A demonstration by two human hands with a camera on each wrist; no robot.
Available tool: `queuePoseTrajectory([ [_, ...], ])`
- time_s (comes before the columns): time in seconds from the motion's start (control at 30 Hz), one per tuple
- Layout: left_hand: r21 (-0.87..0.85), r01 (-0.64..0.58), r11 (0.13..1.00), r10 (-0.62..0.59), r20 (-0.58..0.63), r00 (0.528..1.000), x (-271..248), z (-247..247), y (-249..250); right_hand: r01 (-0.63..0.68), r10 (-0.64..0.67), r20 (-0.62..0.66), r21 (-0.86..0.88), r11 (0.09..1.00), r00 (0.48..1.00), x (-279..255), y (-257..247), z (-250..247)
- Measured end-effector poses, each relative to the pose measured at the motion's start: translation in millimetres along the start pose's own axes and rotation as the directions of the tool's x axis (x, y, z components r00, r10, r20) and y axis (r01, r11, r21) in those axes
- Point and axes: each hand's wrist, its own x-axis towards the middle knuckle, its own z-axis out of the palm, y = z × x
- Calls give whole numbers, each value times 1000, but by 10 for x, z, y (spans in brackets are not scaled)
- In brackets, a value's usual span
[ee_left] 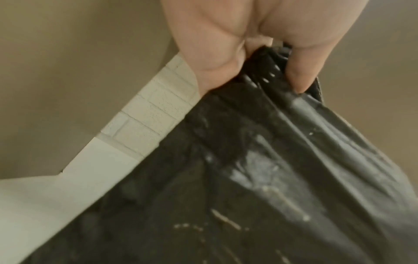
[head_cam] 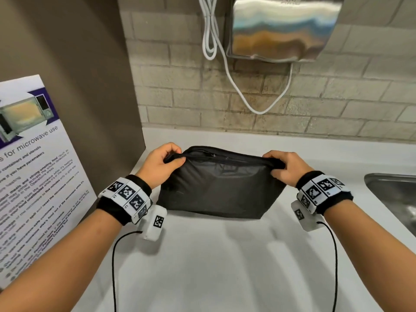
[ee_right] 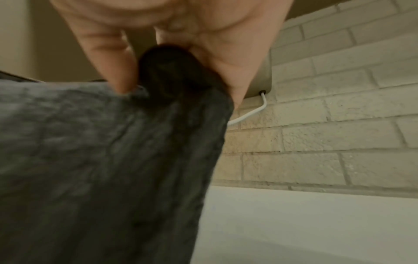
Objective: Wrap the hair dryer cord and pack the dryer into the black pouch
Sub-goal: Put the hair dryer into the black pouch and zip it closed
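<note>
A white counter [head_cam: 225, 266] runs below a brick wall [head_cam: 180, 97], a steel sink [head_cam: 394, 194] at the right. On the counter stands the black pouch [head_cam: 220, 190], held upright. The left hand [head_cam: 157, 165] pinches its top left corner, the right hand [head_cam: 286, 167] its top right corner.

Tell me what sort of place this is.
Probably a shared kitchenette or pantry, perhaps at a workplace. A microwave-use notice leans at the left, a steel sink is set into the white counter, and a steel wall-mounted hand dryer hangs on the brick wall.
</note>
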Motion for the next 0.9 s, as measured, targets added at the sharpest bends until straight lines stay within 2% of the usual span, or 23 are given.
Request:
queuePoseTrajectory([
  [0.1,24,-3,1000,4,-33,999,-22,23,-14,31,-28,30,-109,994,999,5,48,29],
  [0.3,-129,-5,992,-9,-104,995,-2,68,46,90,-126,-76,-362,928,989,84,19,48],
  [0.47,-302,21,953,-90,-215,972,-25,197,67,84,-61,89,-285,955,994,126,-222,230],
  [0.6,-426,52,903,-163,-230,959,-45,216,58,114,-45,198,-355,928,979,161,-274,364],
  [0.67,-469,64,881,-184,-214,959,-58,200,58,102,-56,143,-341,934,988,191,-291,370],
  [0.8,-543,91,835,-224,-184,957,-95,166,52,94,-115,-75,-239,966,991,233,-335,335],
  [0.83,-552,101,828,-236,-179,955,-99,161,52,100,-121,-91,-210,973,988,235,-358,342],
  [0.9,-571,112,813,-253,-175,951,-99,163,56,136,-143,-37,-139,981,989,218,-475,376],
])
